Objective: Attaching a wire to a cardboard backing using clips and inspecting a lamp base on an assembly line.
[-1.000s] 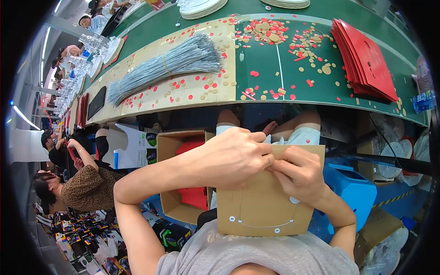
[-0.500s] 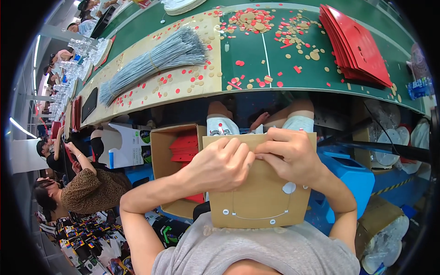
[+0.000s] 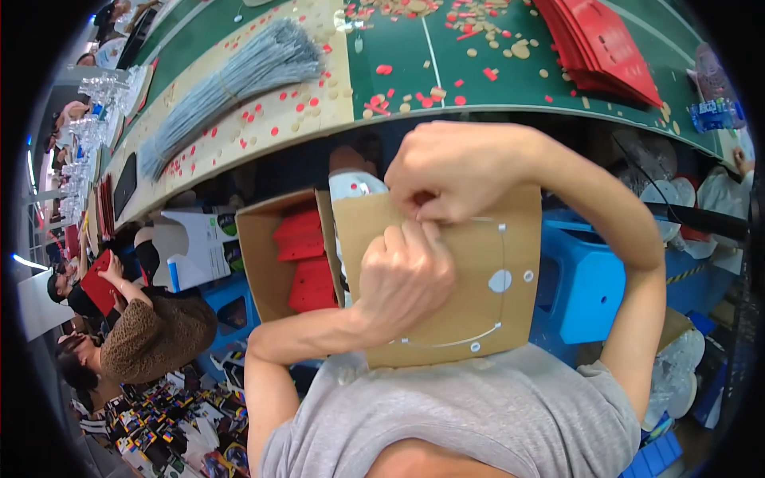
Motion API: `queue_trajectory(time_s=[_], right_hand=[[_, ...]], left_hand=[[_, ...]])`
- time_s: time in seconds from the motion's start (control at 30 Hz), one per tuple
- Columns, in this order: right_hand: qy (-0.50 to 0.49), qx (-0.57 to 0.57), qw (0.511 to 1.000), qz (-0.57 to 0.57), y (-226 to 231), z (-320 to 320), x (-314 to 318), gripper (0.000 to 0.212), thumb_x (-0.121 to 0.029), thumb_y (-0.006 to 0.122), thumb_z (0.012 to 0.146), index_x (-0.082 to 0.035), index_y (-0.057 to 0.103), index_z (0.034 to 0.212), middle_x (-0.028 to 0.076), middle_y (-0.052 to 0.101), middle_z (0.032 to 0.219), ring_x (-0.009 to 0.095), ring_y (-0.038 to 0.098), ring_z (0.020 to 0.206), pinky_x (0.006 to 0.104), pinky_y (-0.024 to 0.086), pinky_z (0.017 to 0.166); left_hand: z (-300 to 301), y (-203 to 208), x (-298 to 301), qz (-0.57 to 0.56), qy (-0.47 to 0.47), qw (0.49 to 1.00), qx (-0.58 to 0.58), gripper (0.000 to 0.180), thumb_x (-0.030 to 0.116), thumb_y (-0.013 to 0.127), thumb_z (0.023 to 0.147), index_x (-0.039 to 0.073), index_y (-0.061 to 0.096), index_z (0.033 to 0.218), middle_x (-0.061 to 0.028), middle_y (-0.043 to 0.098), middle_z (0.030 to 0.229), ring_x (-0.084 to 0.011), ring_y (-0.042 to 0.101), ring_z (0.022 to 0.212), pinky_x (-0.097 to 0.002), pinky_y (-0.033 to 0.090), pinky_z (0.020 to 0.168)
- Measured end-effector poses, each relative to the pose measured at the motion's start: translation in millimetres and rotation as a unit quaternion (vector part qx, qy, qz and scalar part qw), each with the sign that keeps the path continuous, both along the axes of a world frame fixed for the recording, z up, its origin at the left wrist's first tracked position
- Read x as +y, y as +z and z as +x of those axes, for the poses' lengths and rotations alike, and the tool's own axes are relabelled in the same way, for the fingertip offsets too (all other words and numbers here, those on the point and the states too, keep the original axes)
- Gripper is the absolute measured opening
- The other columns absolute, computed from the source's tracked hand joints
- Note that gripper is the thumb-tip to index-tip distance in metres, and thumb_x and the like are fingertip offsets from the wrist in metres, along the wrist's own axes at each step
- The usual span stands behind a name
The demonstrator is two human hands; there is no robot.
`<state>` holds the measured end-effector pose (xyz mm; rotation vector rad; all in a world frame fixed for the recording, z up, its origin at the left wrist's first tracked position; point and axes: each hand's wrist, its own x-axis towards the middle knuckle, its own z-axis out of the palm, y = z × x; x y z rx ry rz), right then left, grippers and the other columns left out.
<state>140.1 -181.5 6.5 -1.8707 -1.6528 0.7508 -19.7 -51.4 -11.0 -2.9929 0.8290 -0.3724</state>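
A brown cardboard panel (image 3: 470,299) rests across my lap. A thin pale wire (image 3: 504,259) runs along its right side and bottom, and small white ring-shaped spots and a pale rounded opening (image 3: 500,280) show on it. My left hand (image 3: 408,275) is closed over the panel's upper middle, fingertips pinched. Just above it, my right hand (image 3: 454,174) is bent over the panel's far edge, its fingers also pinched together. The fingertips nearly meet; whatever is between them is hidden or too fine to make out.
On the green table (image 3: 398,76) lie a bundle of grey wire ties (image 3: 231,88), scattered red and brown paper cut-outs, and a stack of red sheets (image 3: 602,52). A carton (image 3: 259,275) with red pieces stands left, a blue stool (image 3: 586,279) right. A co-worker (image 3: 155,334) sits at far left.
My right hand has swung over the panel's far edge with the wrist bent, and my left hand has dropped lower. More wire shows along the panel's right side. The view has shifted.
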Motion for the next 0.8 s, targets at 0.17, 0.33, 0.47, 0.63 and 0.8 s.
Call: queue_trajectory(time_s=[0.17, 0.33, 0.47, 0.63, 0.8], right_hand=[[-0.118, 0.06, 0.988, 0.073, -13, -5, -15, 0.005, -0.002, 0.072, 0.073, 0.0, 0.07, 0.078, 0.011, 0.063, 0.074, 0.026, 0.065, 0.067, 0.0355, 0.051, 0.061], [-0.367, -0.145, 0.884, 0.25, -42, -70, -41, 0.02, -0.006, 0.084, 0.072, -0.003, 0.072, 0.087, 0.006, 0.065, 0.083, 0.021, 0.063, 0.068, 0.0317, 0.052, 0.06], [-0.422, -0.177, 0.854, 0.249, -44, -104, -37, 0.025, -0.008, 0.086, 0.069, -0.003, 0.073, 0.09, 0.006, 0.065, 0.088, 0.022, 0.063, 0.073, 0.033, 0.053, 0.061], [-0.468, -0.162, 0.833, 0.245, -47, -105, -30, 0.028, -0.005, 0.087, 0.067, -0.003, 0.073, 0.09, 0.007, 0.063, 0.091, 0.023, 0.062, 0.076, 0.0324, 0.052, 0.06], [-0.465, -0.153, 0.834, 0.255, -45, -98, -32, 0.025, -0.003, 0.087, 0.065, -0.004, 0.072, 0.085, 0.006, 0.063, 0.086, 0.023, 0.061, 0.073, 0.0315, 0.051, 0.059]], left_hand=[[18, 4, 5, 0.001, 0.032, 0.999, 0.033, 0.013, 0.009, 0.064, 0.073, -0.001, 0.059, 0.08, -0.0102, 0.052, 0.069, -0.0224, 0.056, 0.063, -0.0337, 0.044, 0.053], [50, 14, 47, -0.22, -0.08, 0.972, 0.021, 0.028, 0.008, 0.071, 0.076, 0.0, 0.066, 0.102, -0.0123, 0.065, 0.094, -0.0335, 0.063, 0.09, -0.0454, 0.048, 0.083], [53, -2, 56, -0.26, -0.123, 0.953, 0.095, 0.058, 0.003, 0.066, 0.071, 0.016, 0.07, 0.128, -0.0098, 0.064, 0.118, -0.0322, 0.06, 0.111, -0.0508, 0.039, 0.101], [54, -5, 55, -0.272, -0.111, 0.947, 0.128, 0.059, 0.002, 0.067, 0.069, 0.019, 0.073, 0.125, -0.0094, 0.064, 0.125, -0.0301, 0.06, 0.117, -0.0542, 0.035, 0.107], [53, -7, 55, -0.309, -0.089, 0.939, 0.124, 0.043, -0.003, 0.069, 0.066, 0.013, 0.08, 0.105, -0.0116, 0.071, 0.118, -0.0328, 0.065, 0.114, -0.0527, 0.035, 0.109]])
